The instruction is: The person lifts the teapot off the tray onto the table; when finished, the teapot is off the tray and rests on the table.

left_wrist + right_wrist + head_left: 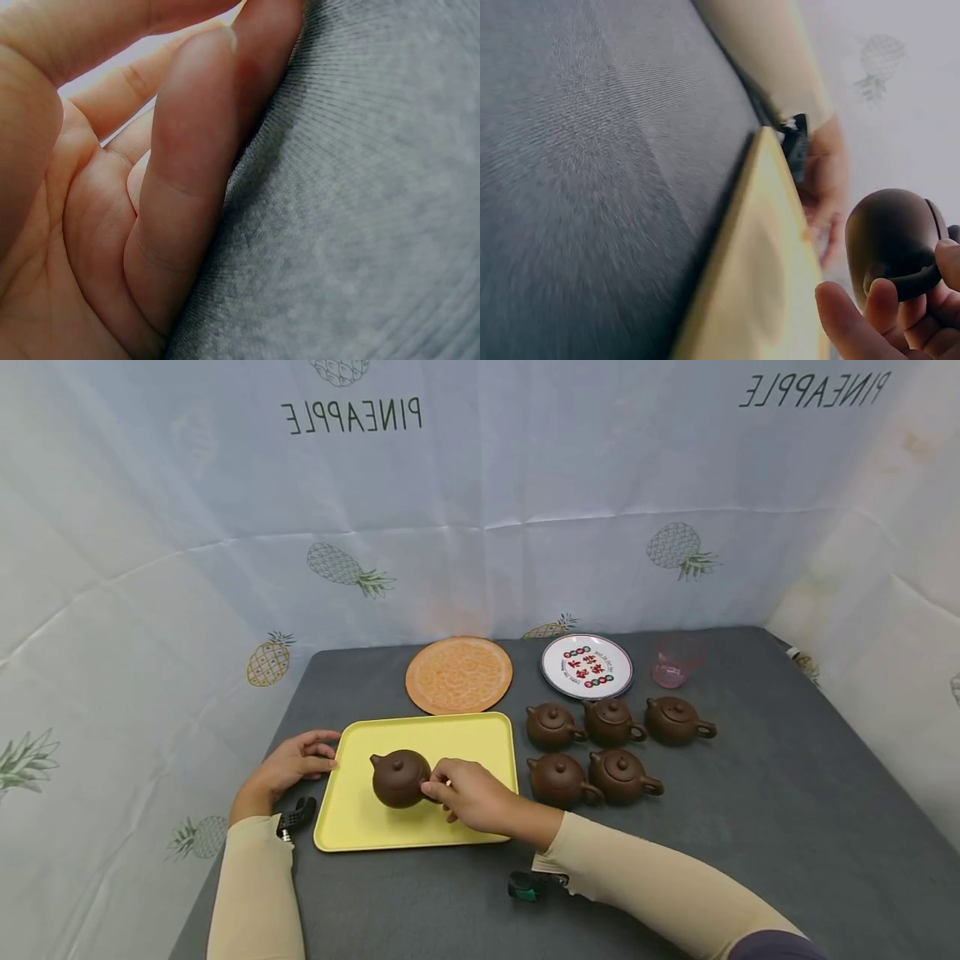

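A dark brown teapot (401,778) with its lid on hangs over the yellow tray (472,735), its spout toward the left. My right hand (472,795) pinches its loop handle between thumb and fingers. In the right wrist view the teapot (891,232) shows apart from the tray (739,247), and a soft shadow falls on the tray. At the tray's left rim, my left hand (296,762) rests with loosely bent fingers, fingertips right at the edge. The left wrist view shows those fingers (191,112) low against the grey cloth.
Several matching teapots (621,777) stand in two rows right of the tray. Behind lie a round orange-brown mat (459,675), a white plate (587,667) with red print, and a pink clear cup (670,664). Pineapple-print curtains (487,568) surround the grey table (750,827).
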The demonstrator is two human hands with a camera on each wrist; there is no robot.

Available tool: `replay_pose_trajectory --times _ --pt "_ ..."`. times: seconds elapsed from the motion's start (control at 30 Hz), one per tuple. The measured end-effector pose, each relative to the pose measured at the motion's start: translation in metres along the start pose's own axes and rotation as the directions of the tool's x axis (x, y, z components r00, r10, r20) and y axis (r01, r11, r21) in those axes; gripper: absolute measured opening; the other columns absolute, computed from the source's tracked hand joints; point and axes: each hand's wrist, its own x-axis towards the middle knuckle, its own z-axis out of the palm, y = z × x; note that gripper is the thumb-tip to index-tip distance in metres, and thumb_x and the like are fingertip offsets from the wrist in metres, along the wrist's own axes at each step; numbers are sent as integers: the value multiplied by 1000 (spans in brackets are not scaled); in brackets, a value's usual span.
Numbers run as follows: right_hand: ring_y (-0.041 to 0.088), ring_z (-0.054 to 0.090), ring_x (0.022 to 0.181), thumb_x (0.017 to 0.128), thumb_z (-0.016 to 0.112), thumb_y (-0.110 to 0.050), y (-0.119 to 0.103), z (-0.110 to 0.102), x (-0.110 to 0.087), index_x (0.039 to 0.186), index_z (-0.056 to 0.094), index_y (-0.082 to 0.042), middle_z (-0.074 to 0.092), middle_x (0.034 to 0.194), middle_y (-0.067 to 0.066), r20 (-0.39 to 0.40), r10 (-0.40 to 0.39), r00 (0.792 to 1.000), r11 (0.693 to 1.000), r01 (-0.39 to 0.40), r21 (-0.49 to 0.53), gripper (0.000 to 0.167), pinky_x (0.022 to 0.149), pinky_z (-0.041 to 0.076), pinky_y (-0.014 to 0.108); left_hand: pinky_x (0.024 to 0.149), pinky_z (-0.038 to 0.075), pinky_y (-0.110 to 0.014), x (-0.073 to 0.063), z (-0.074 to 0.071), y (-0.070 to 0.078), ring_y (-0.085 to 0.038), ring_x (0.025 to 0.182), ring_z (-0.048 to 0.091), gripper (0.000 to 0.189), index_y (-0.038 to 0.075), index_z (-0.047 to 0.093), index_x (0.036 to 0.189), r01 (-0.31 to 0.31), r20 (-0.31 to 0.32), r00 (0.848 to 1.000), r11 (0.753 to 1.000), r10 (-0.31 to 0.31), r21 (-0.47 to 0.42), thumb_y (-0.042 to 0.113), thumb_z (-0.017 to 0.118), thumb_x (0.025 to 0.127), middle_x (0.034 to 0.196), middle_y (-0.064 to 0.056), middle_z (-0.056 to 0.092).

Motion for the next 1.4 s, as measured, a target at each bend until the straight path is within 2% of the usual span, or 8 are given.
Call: replay_pose_trajectory --times 0.13,0.27,0.4,0.53,0.63,0.93,1.27,1.4 --pt "26 64 78 101 54 -24 -5 -24 -16 92 59 -10 56 88 7 -13 -15 1000 999 15 31 18 65 54 29 69 52 -29 1 0 0 -15 81 63 63 -6 39 141 1 0 1000 1000 -1 -3 8 72 89 102 -13 64" --pt "32 61 84 102 54 -21 -6 -51 -33 94 58 -7 56 89 11 -26 -49 998 998 51 44 16 68 55 30 69 52 -29 0 0 2 -15 82 62 66 -4 39 143 9 5 1000 1000 -9 -9 10 73 88 103 -12 64" --pt "29 63 80 101 54 -22 2 -81 -48 96 58 -8 56 87 7 -38 -83 996 996 84 16 16 68 55 34 70 52 -29 0 1 4 -15 83 62 67 -2 39 143 5 10 1000 1000 -5 -13 14 74 88 104 -11 63" --pt "20 65 74 101 54 -26 16 -111 -62 97 59 -10 59 85 9 -57 -93 994 994 90 -61 16 70 54 36 69 52 -29 1 2 5 -15 81 62 68 -3 38 144 -7 18 1000 1000 7 -22 14 74 88 103 -11 63" --pt "16 65 76 101 54 -26 27 -132 -74 98 59 -8 61 87 12 -73 -72 995 993 65 -103 19 71 52 35 69 52 -29 1 2 5 -16 81 62 67 -3 38 144 -7 21 1000 1000 8 -24 14 73 88 103 -10 63" --pt "16 67 81 101 53 -27 48 -181 -115 101 58 -4 61 95 12 -171 44 984 988 -68 -136 24 74 52 38 69 52 -29 2 0 0 -14 81 62 66 -2 38 144 7 2 1000 1000 -7 -16 12 72 89 102 -11 63" --pt "27 67 89 104 49 -23 73 -221 -162 103 56 -3 58 98 11 -221 93 971 983 -125 -134 21 78 54 37 68 52 -29 -1 1 0 -16 81 62 67 -2 40 143 -13 -5 1000 1000 13 -11 14 74 87 101 -11 64" --pt "24 67 92 104 48 -22 87 -233 -180 105 56 -2 59 108 15 -241 98 966 979 -138 -151 21 79 54 36 69 52 -30 -1 2 -1 -16 82 63 67 -3 41 142 -26 -11 1000 1000 26 -3 14 75 87 102 -13 63"
